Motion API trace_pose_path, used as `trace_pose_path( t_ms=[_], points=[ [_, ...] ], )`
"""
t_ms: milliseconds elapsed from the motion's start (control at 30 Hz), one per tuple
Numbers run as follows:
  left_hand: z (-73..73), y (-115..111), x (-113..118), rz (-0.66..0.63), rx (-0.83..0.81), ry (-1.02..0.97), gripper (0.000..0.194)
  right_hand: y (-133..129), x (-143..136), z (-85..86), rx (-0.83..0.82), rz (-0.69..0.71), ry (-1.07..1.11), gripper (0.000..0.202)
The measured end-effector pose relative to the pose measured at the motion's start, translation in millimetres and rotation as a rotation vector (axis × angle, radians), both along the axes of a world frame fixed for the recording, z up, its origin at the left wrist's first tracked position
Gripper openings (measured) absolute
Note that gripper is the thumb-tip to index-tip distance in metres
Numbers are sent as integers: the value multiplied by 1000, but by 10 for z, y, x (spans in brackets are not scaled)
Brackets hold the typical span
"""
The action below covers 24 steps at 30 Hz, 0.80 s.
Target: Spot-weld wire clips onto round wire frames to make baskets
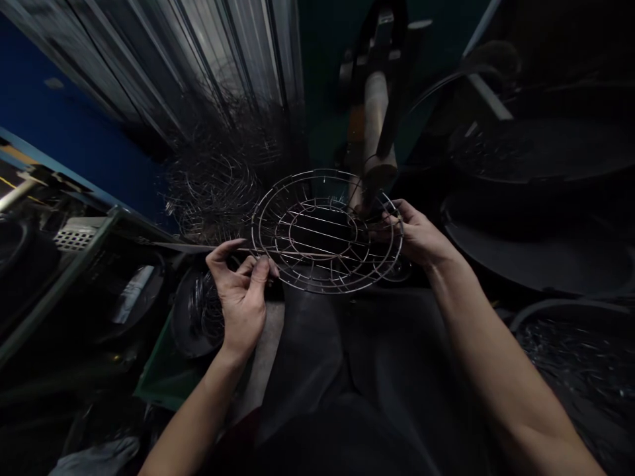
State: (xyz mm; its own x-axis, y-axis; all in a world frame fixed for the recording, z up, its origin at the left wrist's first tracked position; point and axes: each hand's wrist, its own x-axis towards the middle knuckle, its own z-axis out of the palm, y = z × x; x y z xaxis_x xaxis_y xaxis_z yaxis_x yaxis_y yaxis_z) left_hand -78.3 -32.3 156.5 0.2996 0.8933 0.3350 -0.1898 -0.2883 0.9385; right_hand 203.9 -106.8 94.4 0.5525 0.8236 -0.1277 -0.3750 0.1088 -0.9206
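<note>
A round wire rack (327, 274), made of metal rings joined by short spokes with straight bars across its middle, is held up over my lap. At its left rim, my left hand (243, 291) pinches the wire between thumb and fingers. My right hand (414, 231) grips the opposite rim, its fingers partly hidden behind the wires. Just behind the rack stands a machine's metal cylinder (378, 125), close to the right side of the rings.
A tangled heap of wire rings (213, 178) lies beyond my left hand. Black tubs (540, 238) line the right side, one with small shiny pieces. At left are a green crate (166, 377) and a metal-framed shelf (64, 284) holding dark bowls.
</note>
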Motion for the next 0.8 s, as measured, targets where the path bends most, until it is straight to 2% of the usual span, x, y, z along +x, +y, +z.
trace_pose_path(
  t_ms=[133,300,567,800],
  points=[
    [-36,2,40,-10,19,-5,36,28,22,-2,-30,-51,-69,47],
    [-69,55,74,12,11,-18,37,33,29,-48,9,-100,-152,60],
    [-15,47,101,32,54,-53,33,117,-35,-61,32,-175,-196,58],
    [-89,73,116,28,34,-63,35,133,-54,-103,-37,-269,-219,45]
  ],
)
